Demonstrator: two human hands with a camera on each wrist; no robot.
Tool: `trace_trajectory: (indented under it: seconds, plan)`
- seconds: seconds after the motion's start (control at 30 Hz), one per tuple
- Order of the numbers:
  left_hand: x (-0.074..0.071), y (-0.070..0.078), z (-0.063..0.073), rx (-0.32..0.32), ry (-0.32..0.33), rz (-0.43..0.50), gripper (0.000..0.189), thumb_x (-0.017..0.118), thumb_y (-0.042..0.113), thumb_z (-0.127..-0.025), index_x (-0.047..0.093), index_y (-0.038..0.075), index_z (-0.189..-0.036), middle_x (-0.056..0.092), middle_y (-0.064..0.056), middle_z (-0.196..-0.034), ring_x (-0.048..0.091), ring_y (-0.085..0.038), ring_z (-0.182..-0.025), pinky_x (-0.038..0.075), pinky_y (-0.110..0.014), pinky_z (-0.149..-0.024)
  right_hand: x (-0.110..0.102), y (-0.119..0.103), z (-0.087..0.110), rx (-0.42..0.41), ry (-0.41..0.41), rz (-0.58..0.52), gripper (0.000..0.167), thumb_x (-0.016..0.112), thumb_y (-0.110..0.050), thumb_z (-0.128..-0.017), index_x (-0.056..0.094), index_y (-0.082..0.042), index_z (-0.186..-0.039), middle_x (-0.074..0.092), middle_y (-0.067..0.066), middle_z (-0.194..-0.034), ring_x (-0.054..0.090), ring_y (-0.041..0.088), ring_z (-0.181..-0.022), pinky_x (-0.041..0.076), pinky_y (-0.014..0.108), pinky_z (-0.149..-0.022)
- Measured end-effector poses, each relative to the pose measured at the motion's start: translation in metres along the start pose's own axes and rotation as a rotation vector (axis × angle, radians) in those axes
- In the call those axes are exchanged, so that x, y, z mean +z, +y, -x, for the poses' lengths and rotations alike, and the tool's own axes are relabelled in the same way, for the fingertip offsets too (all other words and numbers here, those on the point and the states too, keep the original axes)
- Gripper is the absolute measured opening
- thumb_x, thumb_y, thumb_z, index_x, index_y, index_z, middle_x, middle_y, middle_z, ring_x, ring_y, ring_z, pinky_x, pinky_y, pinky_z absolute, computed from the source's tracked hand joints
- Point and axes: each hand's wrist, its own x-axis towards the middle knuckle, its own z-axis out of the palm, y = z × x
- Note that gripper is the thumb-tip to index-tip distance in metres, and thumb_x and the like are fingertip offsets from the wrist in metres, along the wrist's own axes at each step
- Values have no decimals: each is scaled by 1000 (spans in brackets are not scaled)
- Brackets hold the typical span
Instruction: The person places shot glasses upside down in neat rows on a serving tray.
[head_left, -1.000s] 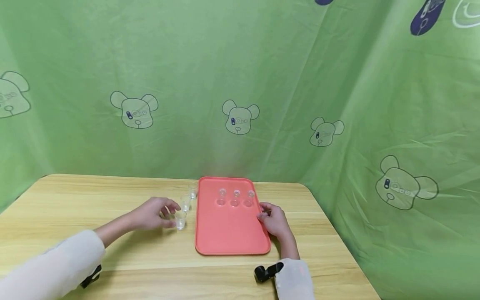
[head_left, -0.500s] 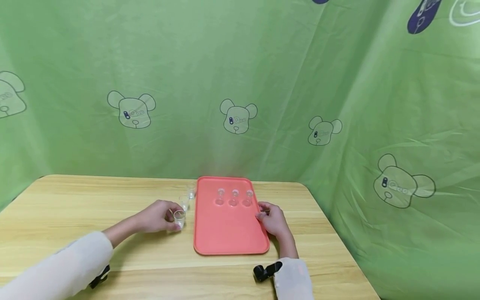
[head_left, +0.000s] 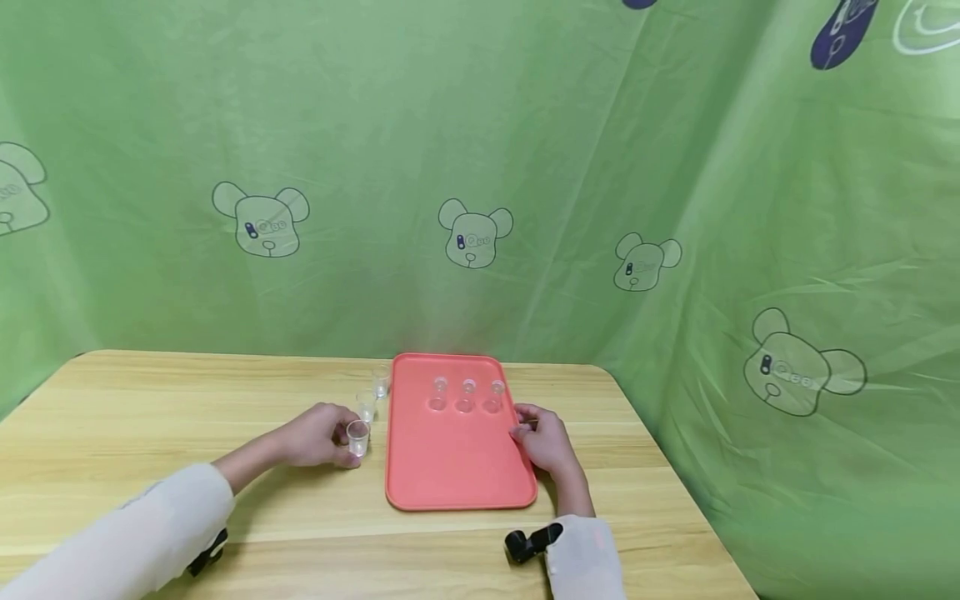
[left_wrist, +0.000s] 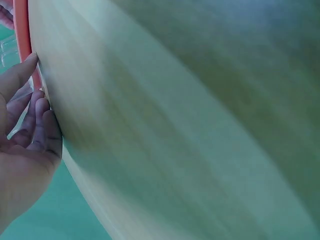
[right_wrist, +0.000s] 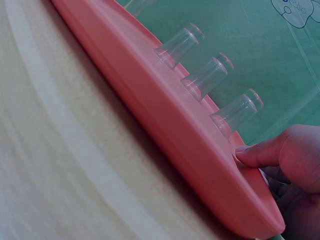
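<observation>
My left hand (head_left: 318, 437) holds a small clear cup (head_left: 357, 438) between thumb and fingers, left of the red tray (head_left: 461, 471); the cup's mouth faces up. In the left wrist view the left hand (left_wrist: 25, 155) mostly hides this cup. Two similar clear cups stand behind it, a nearer one (head_left: 366, 407) and a farther one (head_left: 381, 382) close to the tray's left rim. My right hand (head_left: 546, 439) grips the tray's right rim. In the right wrist view its thumb (right_wrist: 260, 154) lies over the rim of the tray (right_wrist: 165, 115).
Three clear cups stand in a row, mouth down, on the tray's far part: a left cup (head_left: 439, 395), a middle cup (head_left: 467, 396) and a right cup (head_left: 495, 397). Beneath everything is a wooden table (head_left: 300, 533). A green curtain (head_left: 375, 275) hangs behind and at the right.
My left hand has moved right, closed its fingers and thumb around the nearest cup and now holds it. The right hand stays on the tray rim.
</observation>
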Motion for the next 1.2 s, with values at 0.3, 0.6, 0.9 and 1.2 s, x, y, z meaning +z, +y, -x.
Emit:
trace_trajectory:
  seconds: [0.3,0.6,0.9,1.2]
  plan:
    - [1,-3,1,8,5,1,26,87,17,-81,70,8,-99,57,4,-81,51,-12,-76,45,-23,-68,1,-1,0,-3,-1,6,42,63,2,-97,60,2,-139,67,16,-113,61,22,-91,53,31,-78]
    - [0,4,-1,19,-24,16,21,84,14,-83,73,7,-99,57,8,-75,49,-6,-70,44,-21,-64,0,0,-1,2,0,2,42,63,2,-97,60,2,-139,66,16,-113,60,22,-90,52,31,-78]
    - [0,16,-8,65,-36,26,24,82,9,-83,73,2,-104,68,8,-84,62,-7,-77,56,-25,-73,-1,2,0,-6,5,15,41,63,2,-97,60,3,-138,66,17,-113,61,23,-93,53,30,-79]
    - [-2,29,-20,115,-27,47,20,77,4,-83,74,2,-103,69,8,-84,65,-9,-77,58,-26,-73,-1,2,-1,-12,4,12,42,63,3,-96,60,3,-138,66,16,-111,59,22,-90,51,29,-78]
